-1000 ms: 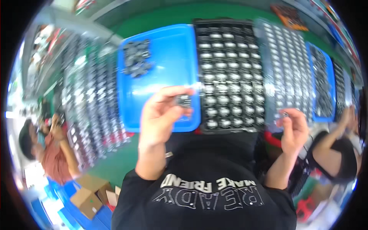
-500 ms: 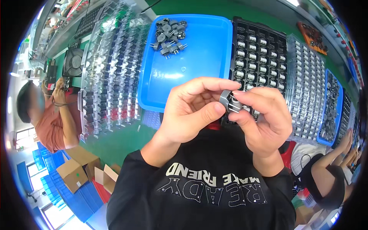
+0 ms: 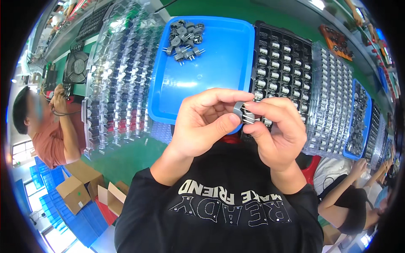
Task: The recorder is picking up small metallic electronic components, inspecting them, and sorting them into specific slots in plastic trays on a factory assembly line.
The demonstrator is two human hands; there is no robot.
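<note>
In front of my chest I hold a small grey round plug part [image 3: 238, 109] with silver metal pins showing on its right side. My left hand [image 3: 202, 120] pinches the grey body between thumb and forefinger. My right hand [image 3: 278, 128] closes thumb and forefinger at the pin side; whether it grips a separate insert there cannot be made out. Beyond my hands lies a shallow blue tray [image 3: 202, 90]. A heap of similar grey plug parts [image 3: 182, 38], several with metal prongs, fills its far left corner.
Right of the blue tray, a black compartment tray [image 3: 280, 29] holds silver cylindrical parts. Clear trays [image 3: 331, 84] of similar parts stand beyond it. Stacked clear plastic trays [image 3: 120, 84] stand on the left. Seated workers are at both sides; cardboard boxes [image 3: 74, 196] stand lower left.
Both hands have shifted slightly left with the plug part, which has turned so more of its pins show. The whole view has also moved a little.
</note>
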